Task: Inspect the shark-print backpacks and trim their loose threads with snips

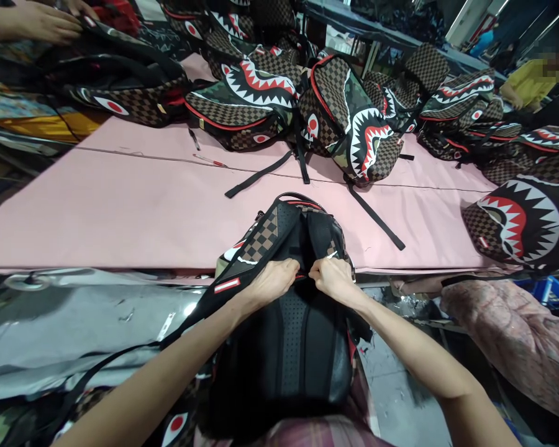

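Table [121, 198]: pink, spanning 9 to 3 o'clock.
Backpack [279, 360]: 6 o'clock, top overlapping table edge; probably light, soft-sided, not fragile.
Back panel [292, 332]: black, padded; likely stiffest, smooth sides could slip.
Left hand [276, 279]: curled, clamped on backpack fabric, its 11 o'clock.
Right hand [333, 278]: likewise, 1 o'clock.
Top loop [302, 195]: 12 o'clock; likely best lifting hold.

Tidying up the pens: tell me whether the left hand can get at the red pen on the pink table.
Probably, once free: the left hand grips the near backpack, whose upper side stands partly between, but nothing covers the red pen.
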The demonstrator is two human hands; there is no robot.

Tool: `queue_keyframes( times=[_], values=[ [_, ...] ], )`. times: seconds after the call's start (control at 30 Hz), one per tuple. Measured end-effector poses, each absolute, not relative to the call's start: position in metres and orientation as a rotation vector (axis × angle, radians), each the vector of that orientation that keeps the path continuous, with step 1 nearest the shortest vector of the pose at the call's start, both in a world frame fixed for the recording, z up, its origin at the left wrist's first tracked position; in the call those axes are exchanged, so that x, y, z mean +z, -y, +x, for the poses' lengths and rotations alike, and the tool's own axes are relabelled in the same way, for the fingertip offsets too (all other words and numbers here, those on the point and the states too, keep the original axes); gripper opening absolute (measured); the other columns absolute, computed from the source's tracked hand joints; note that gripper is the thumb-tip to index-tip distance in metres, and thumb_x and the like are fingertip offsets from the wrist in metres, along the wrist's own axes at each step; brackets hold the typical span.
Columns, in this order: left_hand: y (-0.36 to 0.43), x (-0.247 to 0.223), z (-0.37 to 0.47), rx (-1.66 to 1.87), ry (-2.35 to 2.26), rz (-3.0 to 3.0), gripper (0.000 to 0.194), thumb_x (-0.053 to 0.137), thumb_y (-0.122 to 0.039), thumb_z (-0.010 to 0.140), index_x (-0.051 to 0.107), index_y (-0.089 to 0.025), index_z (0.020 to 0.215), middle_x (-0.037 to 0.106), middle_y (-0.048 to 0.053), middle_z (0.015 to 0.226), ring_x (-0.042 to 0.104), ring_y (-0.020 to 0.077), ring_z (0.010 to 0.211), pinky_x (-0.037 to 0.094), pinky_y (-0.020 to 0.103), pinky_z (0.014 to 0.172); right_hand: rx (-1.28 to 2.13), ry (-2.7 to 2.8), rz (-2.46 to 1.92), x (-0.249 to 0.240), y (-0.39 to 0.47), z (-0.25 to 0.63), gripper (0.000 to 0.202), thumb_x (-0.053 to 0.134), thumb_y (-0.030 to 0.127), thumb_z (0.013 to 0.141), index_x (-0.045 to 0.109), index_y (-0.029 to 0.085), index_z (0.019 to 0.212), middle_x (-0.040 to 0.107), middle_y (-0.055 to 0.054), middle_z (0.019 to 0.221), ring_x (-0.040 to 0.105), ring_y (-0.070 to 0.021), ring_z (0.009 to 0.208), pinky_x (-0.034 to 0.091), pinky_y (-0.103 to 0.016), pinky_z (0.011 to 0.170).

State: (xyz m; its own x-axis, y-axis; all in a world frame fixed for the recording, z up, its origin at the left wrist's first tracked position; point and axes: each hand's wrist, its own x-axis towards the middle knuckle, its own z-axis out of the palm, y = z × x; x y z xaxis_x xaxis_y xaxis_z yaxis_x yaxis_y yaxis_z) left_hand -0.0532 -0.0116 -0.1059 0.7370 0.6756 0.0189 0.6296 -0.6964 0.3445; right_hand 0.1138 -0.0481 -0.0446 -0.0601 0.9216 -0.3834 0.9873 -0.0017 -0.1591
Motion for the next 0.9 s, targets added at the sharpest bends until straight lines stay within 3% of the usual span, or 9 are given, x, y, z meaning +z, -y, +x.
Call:
queue_keyframes(
  times=[0.13,0.3,0.4,0.5,0.7,0.9],
  values=[
    [0.013,-0.097,-0.063,0.507,-1.234,2.272,0.024,0.030,-0.024,0.091,0.053,-0.017,0.087,0.061,0.001,0.074,0.059,0.0133,0.066,0.042,0.024,0.061,-0.617,-2.072,2.080,-0.042,0.052,0.117,0.026,0.044,0.032,0.087,0.067,0.026,0.098,0.071,-0.005,0.092,0.065,-0.0207,0.088,0.040,-0.026,0.070],
    [0.032,-0.087,-0.077,0.575,-1.038,2.197,0.043,0.026,-0.030,0.092,0.050,-0.018,0.059,0.060,0.000,0.068,0.056,0.0126,0.067,0.043,0.025,0.067,-0.617,-2.084,2.075,-0.039,0.054,0.120,0.026,0.045,0.033,0.086,0.067,0.026,0.097,0.071,-0.005,0.093,0.065,-0.0222,0.089,0.040,-0.027,0.069],
    [0.052,-0.096,-0.079,0.651,-1.002,2.429,0.032,0.036,-0.030,0.090,0.057,-0.017,0.070,0.063,0.003,0.078,0.057,0.0151,0.075,0.044,0.028,0.071,-0.617,-2.081,2.049,-0.040,0.054,0.120,0.027,0.045,0.033,0.087,0.067,0.025,0.099,0.071,-0.006,0.094,0.065,-0.0219,0.088,0.040,-0.027,0.069],
    [0.067,-0.112,-0.080,0.665,-0.996,2.614,0.023,0.044,-0.027,0.088,0.057,-0.017,0.072,0.062,0.004,0.074,0.057,0.0169,0.078,0.046,0.029,0.072,-0.612,-2.092,2.003,-0.042,0.053,0.117,0.027,0.044,0.033,0.087,0.068,0.025,0.098,0.071,-0.007,0.093,0.066,-0.0216,0.087,0.040,-0.027,0.068],
    [0.068,-0.121,-0.080,0.593,-0.993,2.743,0.022,0.048,-0.027,0.086,0.055,-0.017,0.067,0.061,0.004,0.070,0.057,0.0191,0.075,0.047,0.029,0.063,-0.468,-2.160,1.922,-0.038,0.047,0.100,0.030,0.041,0.030,0.088,0.069,0.019,0.087,0.071,-0.011,0.089,0.067,-0.0237,0.084,0.040,-0.027,0.064],
    [0.065,-0.118,-0.080,0.653,-1.001,2.747,0.019,0.051,-0.026,0.084,0.056,-0.017,0.068,0.061,0.004,0.071,0.055,0.0187,0.070,0.045,0.029,0.059,-0.507,-2.168,1.791,-0.034,0.035,0.087,0.026,0.046,0.028,0.085,0.069,0.018,0.088,0.071,-0.014,0.091,0.067,-0.0242,0.085,0.041,-0.028,0.066]
  ],
)
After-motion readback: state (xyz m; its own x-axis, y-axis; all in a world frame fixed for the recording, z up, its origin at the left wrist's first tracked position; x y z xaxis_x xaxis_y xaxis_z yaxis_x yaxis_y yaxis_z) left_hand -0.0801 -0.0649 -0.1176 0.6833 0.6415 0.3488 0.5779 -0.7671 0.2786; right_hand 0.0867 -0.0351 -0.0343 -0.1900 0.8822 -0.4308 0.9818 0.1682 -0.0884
